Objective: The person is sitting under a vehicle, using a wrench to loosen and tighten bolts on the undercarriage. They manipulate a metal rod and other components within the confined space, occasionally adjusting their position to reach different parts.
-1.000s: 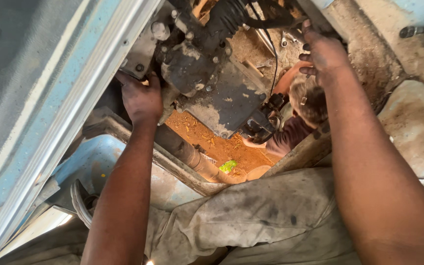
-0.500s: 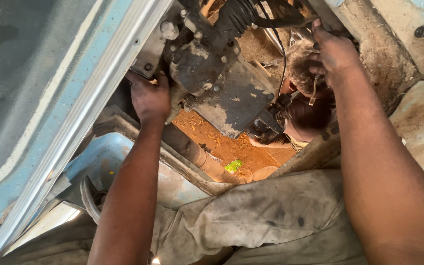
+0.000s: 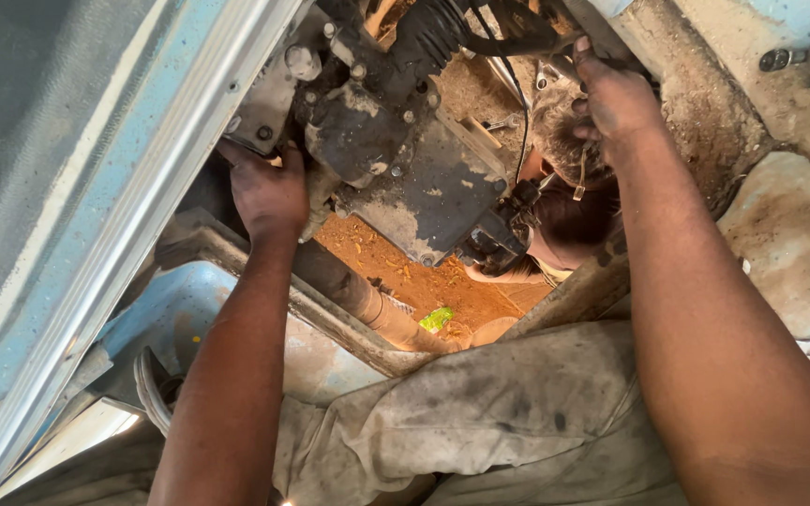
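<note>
2 large shapes fill most of the view: a pale blue painted metal body panel with a bright aluminium trim strip (image 3: 133, 225) running diagonally down the left, and the person's grimy grey work trousers (image 3: 499, 422) across the bottom. Between them, at top centre, hangs a dark, greasy cast-metal mechanical assembly with bolt heads and a flat black plate (image 3: 405, 159), set in an opening over orange-brown dirt ground (image 3: 405, 272). Below it, partly hidden, another person's head with dark hair (image 3: 569, 215) shows through the gap. A rusty tan pipe (image 3: 367, 305) slants beneath the assembly. The left hand (image 3: 269, 192) presses against the assembly's lower left edge, fingers curled around it. The right hand (image 3: 616, 94) grips near black cables (image 3: 508, 37) at upper right, fingers closed; exactly what it holds cannot be told. A small green scrap (image 3: 437, 319) lies on the dirt.
</note>
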